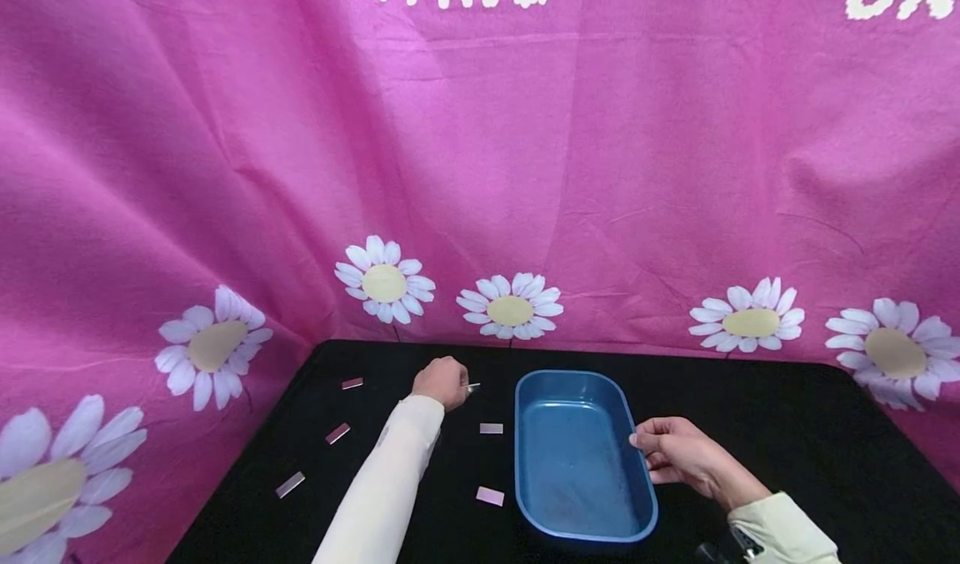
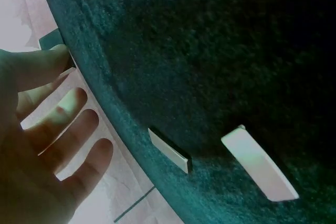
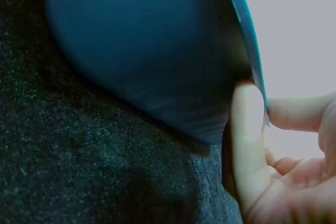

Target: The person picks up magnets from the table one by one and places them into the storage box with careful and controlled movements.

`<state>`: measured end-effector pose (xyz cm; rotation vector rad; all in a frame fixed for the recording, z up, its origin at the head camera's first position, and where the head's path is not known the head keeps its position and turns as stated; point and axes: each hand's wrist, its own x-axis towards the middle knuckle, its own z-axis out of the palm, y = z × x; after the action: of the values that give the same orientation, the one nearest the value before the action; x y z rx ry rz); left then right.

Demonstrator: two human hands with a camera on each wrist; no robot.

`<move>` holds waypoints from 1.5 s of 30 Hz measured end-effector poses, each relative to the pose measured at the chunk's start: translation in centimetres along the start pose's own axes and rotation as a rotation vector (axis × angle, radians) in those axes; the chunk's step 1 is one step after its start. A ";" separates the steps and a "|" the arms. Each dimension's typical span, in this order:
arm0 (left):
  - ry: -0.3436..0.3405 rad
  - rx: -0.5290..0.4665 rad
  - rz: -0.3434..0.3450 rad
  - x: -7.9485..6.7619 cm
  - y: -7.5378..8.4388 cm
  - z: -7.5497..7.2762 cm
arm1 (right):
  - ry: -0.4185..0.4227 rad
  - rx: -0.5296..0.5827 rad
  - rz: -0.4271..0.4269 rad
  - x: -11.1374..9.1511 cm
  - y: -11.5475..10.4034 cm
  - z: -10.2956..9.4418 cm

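My left hand (image 1: 442, 382) reaches over the far part of the black table and pinches a small flat rectangular piece (image 1: 472, 386) between thumb and forefinger. In the left wrist view that piece (image 2: 51, 40) looks dark, partly covered by the thumb, with the other fingers spread apart. My right hand (image 1: 678, 456) grips the right rim of a blue rectangular tub (image 1: 577, 464), thumb on one side of the wall and fingers on the other. The right wrist view shows this pinch on the rim (image 3: 252, 40) up close. Bare blue floor shows inside the tub.
Left of the tub lie two pinkish flat pieces, a nearer one (image 1: 490, 496) and a farther one (image 1: 491, 428). Along the table's left side lie three more: a far piece (image 1: 352, 383), a middle piece (image 1: 337, 433) and a near piece (image 1: 290, 485). A pink daisy-print cloth (image 1: 637, 172) hangs behind.
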<state>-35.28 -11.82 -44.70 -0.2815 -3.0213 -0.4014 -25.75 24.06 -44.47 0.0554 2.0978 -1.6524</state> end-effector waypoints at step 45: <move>0.094 -0.028 0.180 -1.5 1.2 -3.2 | 0.064 -0.035 0.004 -0.1 -0.1 0.4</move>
<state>-33.36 -11.74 -41.52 -0.5169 -2.8701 -0.4283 -25.55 23.69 -44.36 0.1016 2.1717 -1.6316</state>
